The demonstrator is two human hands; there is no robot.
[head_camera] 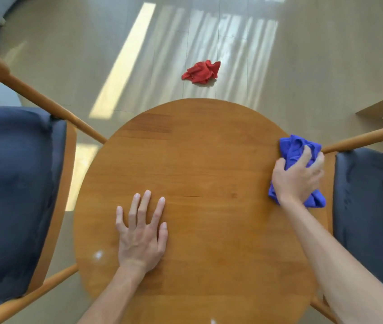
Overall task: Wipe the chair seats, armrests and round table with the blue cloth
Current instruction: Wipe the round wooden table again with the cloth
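Your left hand lies flat on the desk near its front-left. Your right hand grips the cloth at the desk's right edge. Chairs flank it: one left, one right. A second cloth lies on the floor beyond.

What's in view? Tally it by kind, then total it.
Cloths: 2, blue cloth, red cloth
Chairs: 2, left chair, right chair
Tables: 1, table
Hands: 2, left hand, right hand
Total: 7
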